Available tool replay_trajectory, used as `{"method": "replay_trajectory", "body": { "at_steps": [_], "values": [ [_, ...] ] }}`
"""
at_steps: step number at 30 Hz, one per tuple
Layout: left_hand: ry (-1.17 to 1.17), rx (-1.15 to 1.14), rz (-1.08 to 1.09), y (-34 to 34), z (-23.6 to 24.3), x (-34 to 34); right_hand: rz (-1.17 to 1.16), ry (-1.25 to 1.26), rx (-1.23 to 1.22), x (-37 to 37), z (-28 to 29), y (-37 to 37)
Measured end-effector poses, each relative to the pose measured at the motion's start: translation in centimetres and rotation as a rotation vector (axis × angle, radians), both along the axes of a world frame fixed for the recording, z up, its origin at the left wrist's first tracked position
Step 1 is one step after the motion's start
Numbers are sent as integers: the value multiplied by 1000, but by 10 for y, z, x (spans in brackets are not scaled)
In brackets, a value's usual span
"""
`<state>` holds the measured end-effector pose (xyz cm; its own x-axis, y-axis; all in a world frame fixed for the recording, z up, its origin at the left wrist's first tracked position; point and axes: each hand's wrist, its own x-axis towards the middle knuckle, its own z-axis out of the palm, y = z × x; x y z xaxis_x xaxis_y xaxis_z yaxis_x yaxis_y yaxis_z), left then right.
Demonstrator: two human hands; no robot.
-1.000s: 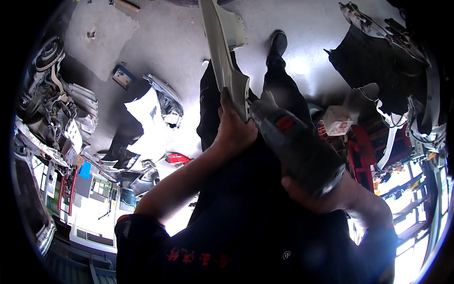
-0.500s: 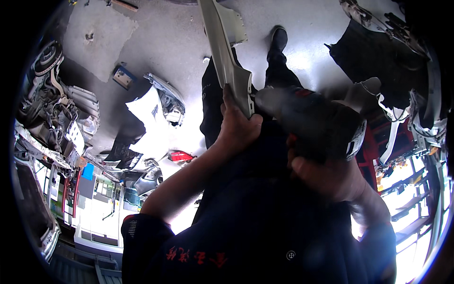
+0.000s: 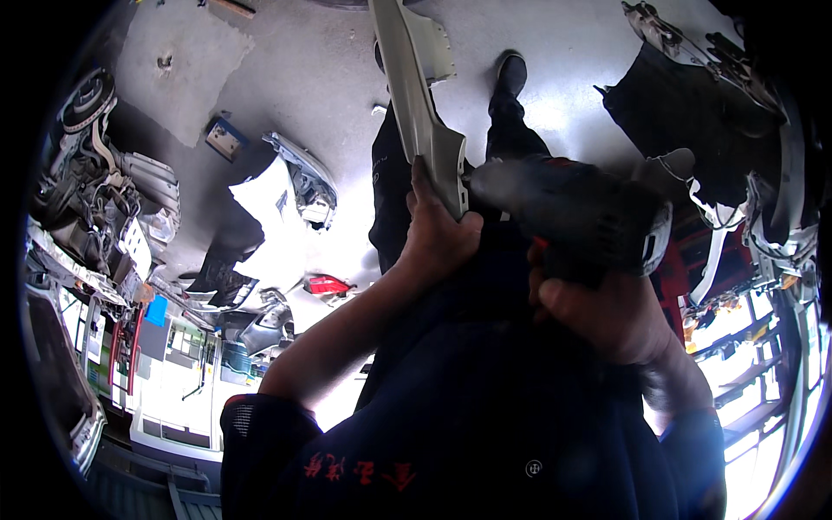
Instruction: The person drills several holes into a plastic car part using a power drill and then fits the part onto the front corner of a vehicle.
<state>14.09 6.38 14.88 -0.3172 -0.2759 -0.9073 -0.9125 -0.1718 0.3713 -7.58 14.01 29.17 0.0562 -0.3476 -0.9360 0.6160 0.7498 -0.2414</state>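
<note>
A long, pale beige car body panel (image 3: 412, 95) stretches away from me across the upper middle, its near end narrow and slotted. My left hand (image 3: 439, 236) is wrapped round that near end, the index finger lying along the panel and the thumb at its edge. In my right hand (image 3: 611, 322) is a dark power drill (image 3: 581, 212), gripped by its handle, which is mostly hidden. The drill's nose points left at the panel's slotted edge; a small tip there seems to touch it, though blur makes contact hard to confirm.
White and dark body parts (image 3: 264, 195) lie on the floor to the left, with a red light (image 3: 328, 284) near them. A blue box (image 3: 227, 139) sits further off. Car parts (image 3: 87, 199) crowd the left side. A black sheet (image 3: 689, 113) spreads at right, near my foot (image 3: 511, 74).
The panel's near end and the drill's nose have shifted slightly to the right together. Both hands keep their grips.
</note>
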Motion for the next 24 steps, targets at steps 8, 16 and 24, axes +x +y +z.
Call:
{"method": "replay_trajectory", "body": {
  "at_steps": [8,16,24],
  "values": [
    [-19,-9,-24,-3,-1,-1,-17,-32,21,-4,-1,-9],
    [-12,12,-5,-7,5,-2,19,19,-49,-4,1,-14],
    [-37,23,30,0,11,-19,-36,-14,16,-32,20,46]
  ]
}}
